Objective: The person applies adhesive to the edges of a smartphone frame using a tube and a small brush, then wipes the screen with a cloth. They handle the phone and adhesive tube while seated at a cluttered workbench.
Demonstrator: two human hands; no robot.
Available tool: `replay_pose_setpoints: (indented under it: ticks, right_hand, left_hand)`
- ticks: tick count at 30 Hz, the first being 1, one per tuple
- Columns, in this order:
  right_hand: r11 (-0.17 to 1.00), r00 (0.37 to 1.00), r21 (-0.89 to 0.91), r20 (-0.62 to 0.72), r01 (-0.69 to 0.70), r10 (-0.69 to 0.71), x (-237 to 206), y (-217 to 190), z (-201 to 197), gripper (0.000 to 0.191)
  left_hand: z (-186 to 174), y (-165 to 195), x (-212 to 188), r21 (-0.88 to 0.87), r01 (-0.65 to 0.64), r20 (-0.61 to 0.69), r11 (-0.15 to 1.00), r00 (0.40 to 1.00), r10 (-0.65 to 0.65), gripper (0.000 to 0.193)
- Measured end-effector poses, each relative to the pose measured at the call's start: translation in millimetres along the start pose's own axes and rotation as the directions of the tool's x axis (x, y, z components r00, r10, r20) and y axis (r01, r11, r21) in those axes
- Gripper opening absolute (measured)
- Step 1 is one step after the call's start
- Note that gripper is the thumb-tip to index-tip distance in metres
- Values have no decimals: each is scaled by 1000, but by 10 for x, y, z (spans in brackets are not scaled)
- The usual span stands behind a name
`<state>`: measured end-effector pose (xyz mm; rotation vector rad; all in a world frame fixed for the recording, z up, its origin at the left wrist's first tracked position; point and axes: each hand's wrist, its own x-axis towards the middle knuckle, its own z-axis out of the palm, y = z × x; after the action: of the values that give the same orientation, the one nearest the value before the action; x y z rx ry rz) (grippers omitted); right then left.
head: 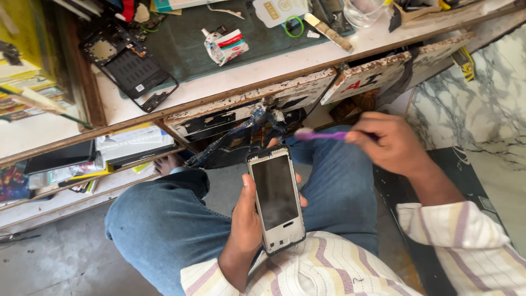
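We find the left hand [247, 219] wrapped around a phone frame [275, 199], thumb on its left edge, fingers showing past the right edge. The frame sits upright over the lap, dark panel facing up, above the jeans [164, 225]. The right hand [390, 143] is closed on a purple brush [323, 135], blurred, its head just above the frame's top edge and apart from it. On the workbench [263, 68] lie a dark phone back panel [130, 70] and a small carton [226, 46].
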<state>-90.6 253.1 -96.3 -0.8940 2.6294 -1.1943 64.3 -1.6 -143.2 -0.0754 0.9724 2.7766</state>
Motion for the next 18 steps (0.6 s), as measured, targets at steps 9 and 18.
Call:
replay_pose_setpoints:
  ticks: [9,18]
  right_hand:
    - [985,997,-157,2,78,-79,80,-160,-65,17]
    - [971,985,-200,139,131,-104,83,-229,99,25]
  left_hand:
    - [-37,-13,68,-119,28,-21,992,999,-31,75]
    - [-122,163,133,-14,-17,-96,1000,995,16,80]
